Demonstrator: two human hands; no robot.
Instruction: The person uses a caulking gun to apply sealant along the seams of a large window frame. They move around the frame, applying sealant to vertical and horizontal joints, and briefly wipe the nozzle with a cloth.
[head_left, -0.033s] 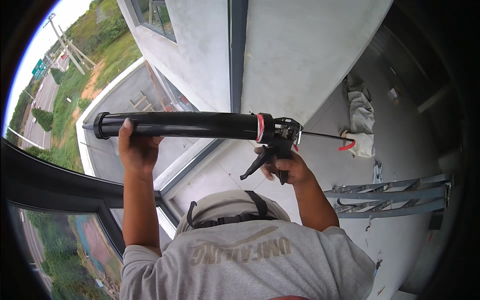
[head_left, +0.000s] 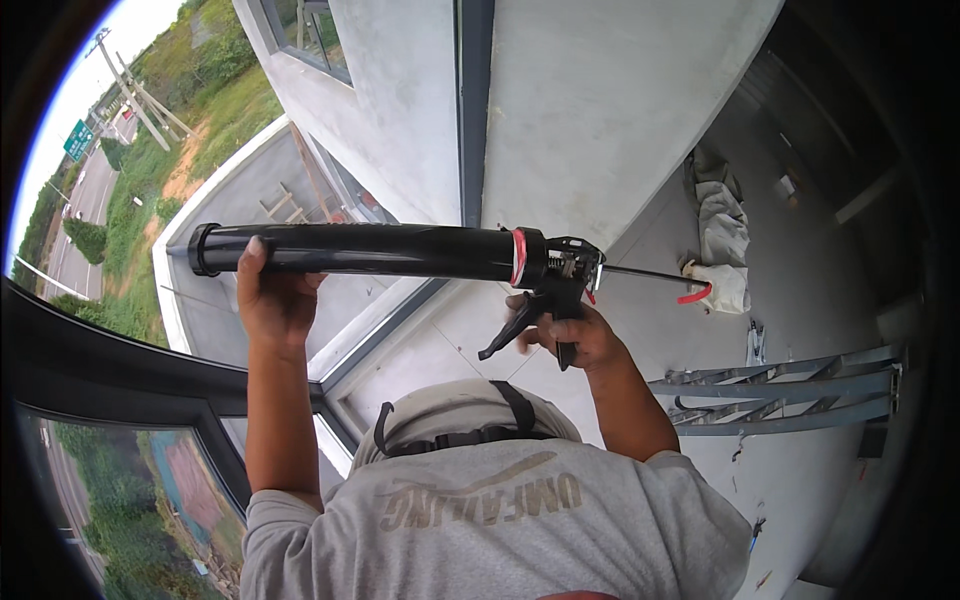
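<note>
A long black caulking gun point(head_left: 390, 250) lies nearly level across the view, its nozzle end toward the left. My left hand point(head_left: 278, 312) cups the barrel from below close to that front end, thumb up its near side. Around the pistol grip at the right, my right hand point(head_left: 597, 340) is closed, and the trigger point(head_left: 508, 328) juts out left of its fingers. A red-and-white band point(head_left: 519, 256) wraps the barrel's rear end. From the back a thin rod point(head_left: 640, 270) sticks out to the right, ending in a red hook point(head_left: 695, 296).
Ahead stands a pale plastered wall point(head_left: 600, 110) with a dark vertical frame point(head_left: 476, 110). A dark window frame point(head_left: 120, 375) is close on my left, with a road and greenery outside. On the right are a metal ladder point(head_left: 790, 390) and a crumpled grey cloth point(head_left: 722, 230).
</note>
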